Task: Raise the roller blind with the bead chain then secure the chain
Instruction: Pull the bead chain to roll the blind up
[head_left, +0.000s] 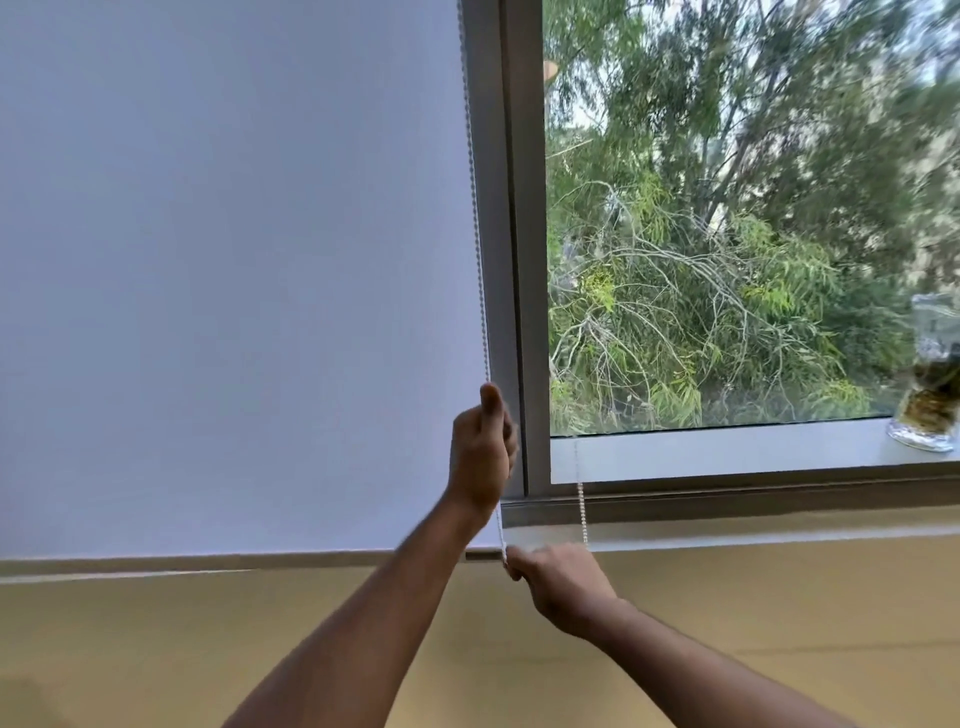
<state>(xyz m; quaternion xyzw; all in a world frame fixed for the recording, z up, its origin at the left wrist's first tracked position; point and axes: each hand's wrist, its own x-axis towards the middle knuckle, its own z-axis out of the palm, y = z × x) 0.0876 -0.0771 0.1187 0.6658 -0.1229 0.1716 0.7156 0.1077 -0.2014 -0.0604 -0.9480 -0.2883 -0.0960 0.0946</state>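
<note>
A white roller blind covers the left window, its bottom edge just above the sill. A white bead chain hangs along the blind's right edge. My left hand is closed around the chain at mid height, thumb up. Lower down, my right hand grips the same chain just below the sill line. A second strand of chain hangs to the right, in front of the window frame.
A grey window frame post stands right of the blind. The right pane shows trees outside. A glass jar sits on the sill at far right. A beige wall lies below.
</note>
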